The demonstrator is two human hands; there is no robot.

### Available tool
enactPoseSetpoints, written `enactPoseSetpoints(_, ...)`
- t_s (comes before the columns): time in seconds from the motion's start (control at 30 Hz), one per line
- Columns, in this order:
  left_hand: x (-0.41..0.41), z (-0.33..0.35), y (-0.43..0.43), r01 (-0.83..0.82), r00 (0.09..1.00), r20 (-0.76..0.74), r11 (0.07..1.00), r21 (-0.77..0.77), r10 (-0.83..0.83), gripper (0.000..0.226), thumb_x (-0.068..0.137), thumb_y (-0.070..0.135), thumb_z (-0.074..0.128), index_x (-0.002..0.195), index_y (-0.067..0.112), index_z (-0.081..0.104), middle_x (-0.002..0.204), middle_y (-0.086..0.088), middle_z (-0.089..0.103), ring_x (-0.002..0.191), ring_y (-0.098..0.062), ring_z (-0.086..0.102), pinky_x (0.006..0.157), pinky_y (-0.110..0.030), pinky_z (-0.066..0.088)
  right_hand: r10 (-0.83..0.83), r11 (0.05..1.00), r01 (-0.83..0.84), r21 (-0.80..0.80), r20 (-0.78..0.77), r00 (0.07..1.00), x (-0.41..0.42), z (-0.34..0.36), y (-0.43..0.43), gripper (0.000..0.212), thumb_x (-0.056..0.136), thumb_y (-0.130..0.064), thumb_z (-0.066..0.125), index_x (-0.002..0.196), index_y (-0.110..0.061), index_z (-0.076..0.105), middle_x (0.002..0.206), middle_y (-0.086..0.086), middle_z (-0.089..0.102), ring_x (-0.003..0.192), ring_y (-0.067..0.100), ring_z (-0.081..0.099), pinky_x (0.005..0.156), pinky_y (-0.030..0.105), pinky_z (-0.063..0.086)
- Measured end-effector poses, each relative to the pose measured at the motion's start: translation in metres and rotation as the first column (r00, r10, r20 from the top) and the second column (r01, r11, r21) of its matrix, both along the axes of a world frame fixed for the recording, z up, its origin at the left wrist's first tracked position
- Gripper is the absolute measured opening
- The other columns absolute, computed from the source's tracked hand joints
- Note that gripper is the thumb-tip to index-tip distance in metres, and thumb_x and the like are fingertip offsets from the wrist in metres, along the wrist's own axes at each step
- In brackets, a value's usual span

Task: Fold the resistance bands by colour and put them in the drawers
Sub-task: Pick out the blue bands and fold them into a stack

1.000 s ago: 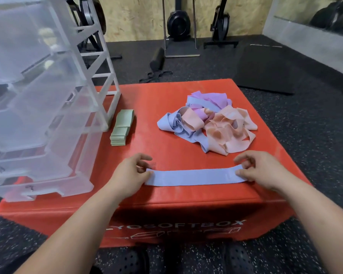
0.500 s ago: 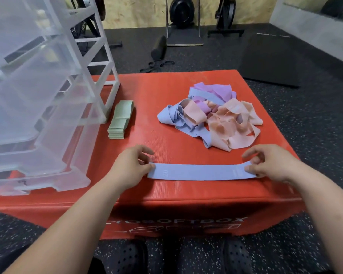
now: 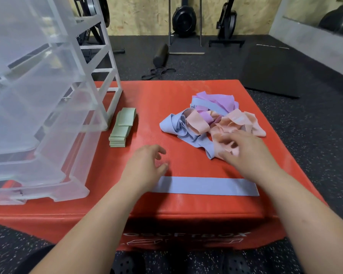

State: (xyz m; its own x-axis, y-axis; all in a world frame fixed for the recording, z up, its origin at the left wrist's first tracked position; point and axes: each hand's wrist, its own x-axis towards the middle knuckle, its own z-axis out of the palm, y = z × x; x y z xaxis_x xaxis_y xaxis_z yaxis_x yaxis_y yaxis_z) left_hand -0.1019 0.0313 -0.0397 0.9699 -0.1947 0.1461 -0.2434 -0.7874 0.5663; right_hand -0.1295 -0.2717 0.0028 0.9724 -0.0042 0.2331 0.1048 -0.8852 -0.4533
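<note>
Head camera, seen from my remote desk: the person's left hand (image 3: 145,167) hovers low over the red soft box (image 3: 156,99), fingers loosely curled and holding nothing; its wrist covers the left end of the blue band (image 3: 206,185). The right hand (image 3: 246,153) reaches into the near edge of the heap of bands (image 3: 212,119), its fingers over peach fabric; motion blur smears them, so I cannot tell whether they pinch anything or only touch.

The blue band lies flat and straight across the box's front edge, between the two forearms, with the right forearm crossing above it near its right end; no hand grips it. The heap beyond is a tangle of blue, peach and lilac loops on the right half of the box.

To the left, the stack of green bands (image 3: 121,131) lies folded, just beside the foot of the clear drawer unit (image 3: 38,95), which stands on the box's left side; I see no bands through its translucent drawers. Around the box runs speckled dark floor (image 3: 315,135); a black mat (image 3: 271,70) and gym machines (image 3: 184,18) sit by the far wall.
</note>
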Motion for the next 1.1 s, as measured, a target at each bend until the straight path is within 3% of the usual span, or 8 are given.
enactPoseSetpoints(0.17, 0.000, -0.004, -0.019, 0.048, 0.998, 0.048, 0.998, 0.032, -0.050, 0.032, 0.089, 0.032, 0.075, 0.120, 0.032, 0.069, 0.103, 0.011, 0.064, 0.098, -0.016, 0.060, 0.085, -0.035, 0.050, 0.056, 0.957, -0.060, -0.285, -0.021, 0.998, 0.032, -0.024, 0.031, 0.031, 0.087, -0.042, 0.074, 0.117, -0.034, 0.073, 0.119, -0.006, 0.069, 0.112, 0.028, 0.056, 0.106, 0.047, 0.039)
enactPoseSetpoints(0.23, 0.000, -0.007, -0.020, 0.064, 0.996, 0.060, 0.997, 0.052, -0.067, 0.031, 0.090, 0.033, 0.074, 0.120, 0.033, 0.068, 0.103, 0.011, 0.063, 0.099, -0.017, 0.059, 0.085, -0.035, 0.050, -0.036, 0.878, 0.008, -0.479, -0.049, 0.998, 0.040, -0.033, 0.030, 0.022, 0.091, -0.047, 0.066, 0.109, -0.036, 0.073, 0.115, -0.003, 0.068, 0.111, 0.029, 0.052, 0.101, 0.043, 0.039)
enactPoseSetpoints(0.33, 0.004, -0.010, -0.014, 0.086, 0.993, 0.077, 0.993, 0.077, -0.092, 0.031, 0.090, 0.033, 0.074, 0.121, 0.032, 0.069, 0.104, 0.012, 0.063, 0.100, -0.017, 0.058, 0.086, -0.037, 0.051, -0.180, 0.826, 0.137, -0.547, -0.026, 0.983, 0.047, -0.034, 0.022, 0.021, 0.094, -0.049, 0.062, 0.100, -0.035, 0.077, 0.100, -0.005, 0.070, 0.108, 0.028, 0.051, 0.090, 0.041, 0.042)
enactPoseSetpoints(0.53, 0.014, -0.006, -0.007, 0.103, 0.990, 0.100, 0.995, 0.013, -0.104, 0.030, 0.090, 0.032, 0.076, 0.119, 0.033, 0.069, 0.101, 0.015, 0.063, 0.098, -0.014, 0.057, 0.089, -0.038, 0.050, -0.183, 0.954, 0.218, -0.205, 0.177, 0.967, 0.044, 0.003, 0.005, 0.010, 0.091, -0.035, 0.070, 0.096, -0.030, 0.077, 0.089, -0.005, 0.073, 0.106, 0.034, 0.057, 0.080, 0.041, 0.048)
enactPoseSetpoints(0.7, 0.011, 0.008, -0.022, 0.139, 0.976, 0.190, 0.979, -0.149, -0.110, 0.031, 0.093, 0.032, 0.077, 0.123, 0.034, 0.069, 0.106, 0.018, 0.067, 0.096, -0.006, 0.059, 0.086, -0.023, 0.045, -0.088, 0.978, 0.030, 0.205, 0.276, 0.957, 0.028, 0.027, 0.004, 0.004, 0.089, -0.030, 0.079, 0.093, -0.031, 0.078, 0.084, -0.022, 0.069, 0.078, 0.009, 0.058, 0.071, 0.032, 0.046)
enactPoseSetpoints(0.83, 0.005, 0.017, -0.036, 0.166, 0.976, 0.180, 0.953, -0.252, -0.123, 0.038, 0.096, 0.031, 0.076, 0.132, 0.033, 0.067, 0.110, 0.018, 0.067, 0.097, -0.005, 0.059, 0.087, -0.018, 0.045, 0.067, 0.991, -0.094, 0.100, 0.248, 0.966, 0.018, 0.018, 0.008, 0.018, 0.081, -0.038, 0.084, 0.097, -0.034, 0.076, 0.091, -0.021, 0.069, 0.079, -0.003, 0.054, 0.070, 0.024, 0.040)
enactPoseSetpoints(1.0, 0.003, 0.006, -0.037, 0.136, 0.988, 0.097, 0.975, -0.177, -0.120, 0.037, 0.094, 0.031, 0.076, 0.130, 0.031, 0.068, 0.110, 0.016, 0.067, 0.097, -0.008, 0.060, 0.092, -0.030, 0.050, 0.288, 0.938, -0.327, -0.119, -0.260, 0.921, 0.009, -0.022, 0.008, 0.047, 0.071, -0.067, 0.084, 0.110, -0.045, 0.071, 0.101, -0.025, 0.066, 0.090, -0.003, 0.057, 0.078, 0.026, 0.050)
enactPoseSetpoints(1.1, 0.003, 0.001, -0.036, 0.117, 0.993, 0.046, 0.984, -0.131, -0.112, 0.036, 0.094, 0.032, 0.075, 0.129, 0.032, 0.068, 0.111, 0.014, 0.067, 0.100, -0.011, 0.061, 0.094, -0.035, 0.051, 0.261, 0.962, -0.273, -0.030, -0.210, 0.942, 0.008, -0.024, 0.003, 0.042, 0.074, -0.067, 0.081, 0.108, -0.043, 0.073, 0.098, -0.026, 0.067, 0.087, -0.001, 0.060, 0.076, 0.023, 0.050)
